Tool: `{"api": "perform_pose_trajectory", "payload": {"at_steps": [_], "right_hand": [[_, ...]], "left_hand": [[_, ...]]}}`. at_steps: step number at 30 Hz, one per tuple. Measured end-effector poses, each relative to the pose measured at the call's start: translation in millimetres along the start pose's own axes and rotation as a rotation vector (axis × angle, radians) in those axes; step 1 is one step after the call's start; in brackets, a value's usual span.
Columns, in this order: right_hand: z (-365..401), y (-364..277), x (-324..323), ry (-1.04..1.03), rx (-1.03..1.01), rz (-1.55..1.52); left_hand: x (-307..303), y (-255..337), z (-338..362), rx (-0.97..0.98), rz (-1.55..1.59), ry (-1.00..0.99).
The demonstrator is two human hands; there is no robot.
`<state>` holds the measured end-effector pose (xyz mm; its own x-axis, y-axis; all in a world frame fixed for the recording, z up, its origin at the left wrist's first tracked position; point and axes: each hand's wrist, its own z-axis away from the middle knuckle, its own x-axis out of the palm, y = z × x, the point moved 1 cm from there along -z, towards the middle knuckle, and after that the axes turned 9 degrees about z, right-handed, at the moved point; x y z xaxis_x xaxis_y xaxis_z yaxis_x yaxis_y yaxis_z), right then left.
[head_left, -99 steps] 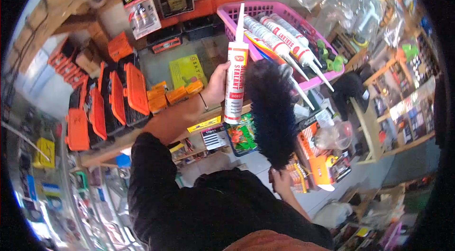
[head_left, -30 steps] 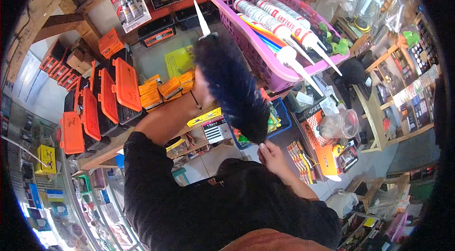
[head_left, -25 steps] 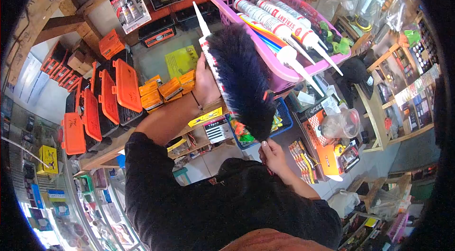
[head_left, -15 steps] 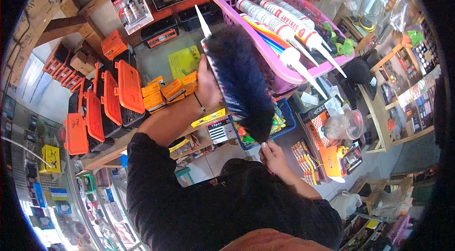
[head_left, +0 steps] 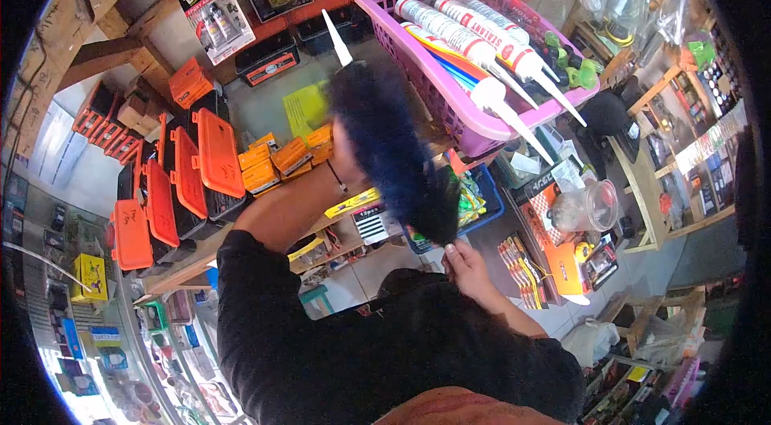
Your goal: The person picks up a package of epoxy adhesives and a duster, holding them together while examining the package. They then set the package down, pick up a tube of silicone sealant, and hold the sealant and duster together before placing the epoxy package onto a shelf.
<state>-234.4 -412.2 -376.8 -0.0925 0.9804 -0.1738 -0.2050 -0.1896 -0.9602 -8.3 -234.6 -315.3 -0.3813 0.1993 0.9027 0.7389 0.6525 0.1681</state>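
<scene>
Duster (head_left: 393, 152) in the head view, its lower end gripped by the closed right hand (head_left: 466, 266) below the pink basket (head_left: 438, 94), white-nozzled tube (head_left: 336, 40) left of the basket, held by the left hand (head_left: 345, 156), fingers masked by the duster, orange-lidded boxes (head_left: 217, 154) farther left.

We hold our left grip (head_left: 345, 156) forward, its fingers mostly hidden, our bare left forearm (head_left: 289, 204) slanting up to it. Our right grip (head_left: 466, 264), nearer our body, is curled, thumb uppermost, our right forearm (head_left: 512, 313) behind it.
</scene>
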Motion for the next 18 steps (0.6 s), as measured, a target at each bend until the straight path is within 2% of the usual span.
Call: {"api": "perform_pose_trajectory", "payload": {"at_steps": [1, 2, 4, 6, 7, 8, 10, 11, 12, 14, 15, 16, 17, 18], "right_hand": [[-0.8, -0.6, 0.4, 0.002, -0.002, -0.002], [-1.8, -0.6, 0.4, 0.028, 0.057, -0.058], [-2.7, -0.7, -0.8, 0.054, 0.113, -0.11], [-0.8, 0.1, -1.2, -0.125, 0.038, -0.105], [-1.1, 2.5, -3.1, -0.125, 0.039, -0.106], [-2.2, 6.7, -5.9, -0.095, 0.074, -0.12], [-2.1, 6.6, -7.3, -0.064, 0.113, -0.137], [-1.4, 1.2, -8.2, -0.029, 0.093, -0.164], [-0.1, -1.3, -8.4, 0.006, 0.073, -0.19], [2.2, 4.9, -7.2, -0.037, 0.102, -0.158], [3.4, 8.3, -5.7, -0.11, 0.065, -0.113], [4.8, 10.1, -4.6, -0.182, 0.028, -0.069], [4.2, 3.4, -5.0, -0.15, -0.023, 0.06], [4.6, -3.7, -4.8, -0.15, -0.022, 0.058]], "left_hand": [[35.5, -15.5, -14.2, 0.215, -0.242, 0.416], [41.6, -17.7, -12.9, 0.179, -0.264, 0.371], [36.0, -14.7, -14.7, 0.233, -0.244, 0.408], [24.3, -9.3, -4.9, 0.129, -0.163, 0.264], [10.6, -3.6, -7.2, 0.276, -0.085, 0.486], [16.8, -7.0, -9.1, 0.275, -0.085, 0.488], [35.5, -14.5, -13.2, 0.261, -0.278, 0.427], [42.5, -8.5, -14.6, 0.095, -0.105, -0.068], [43.9, -6.2, -12.7, 0.119, -0.196, 0.068], [40.4, -18.8, -15.8, 0.277, -0.241, 0.474], [1.7, 1.4, 0.8, 0.095, -0.157, 0.222], [-17.8, 6.1, 10.2, -0.139, 0.338, 0.356], [-21.7, 5.6, 6.1, -0.046, 0.135, 0.175], [-24.8, 5.7, 3.0, 0.047, -0.068, -0.006]]}}
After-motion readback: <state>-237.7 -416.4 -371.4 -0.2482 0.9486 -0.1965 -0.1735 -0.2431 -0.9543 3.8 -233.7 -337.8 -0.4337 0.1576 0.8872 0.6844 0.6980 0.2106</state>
